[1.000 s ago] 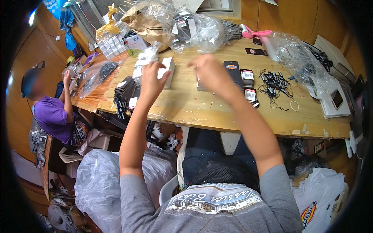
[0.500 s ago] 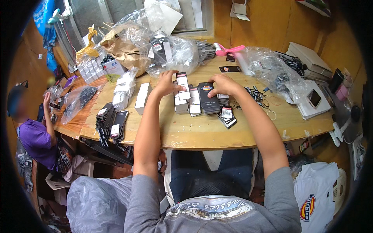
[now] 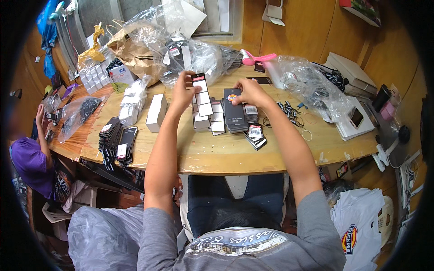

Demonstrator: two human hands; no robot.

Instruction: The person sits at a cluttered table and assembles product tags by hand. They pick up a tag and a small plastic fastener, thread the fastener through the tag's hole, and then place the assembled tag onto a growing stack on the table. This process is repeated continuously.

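Note:
My left hand pinches a long tag with a black and red top and white panels. It is held tilted over a stack of white-faced tags. Just right of that stack lie more white-faced tags with a red band. My right hand grips the upper part of a stack of black hang tags, thumb on the top one and other fingers partly hidden behind. Beside that stack are black tags with white barcode labels, the nearest ones fanned out.
Left on the table stand a white box-shaped stack and piles of black tags. Plastic bags and a paper bag fill the back. Black cords and a phone lie right. A person in purple sits far left.
My left hand has raised the white-panelled tag higher above its stack, so more of it shows. My right hand stays at the black hang tags. The whole view has shifted slightly.

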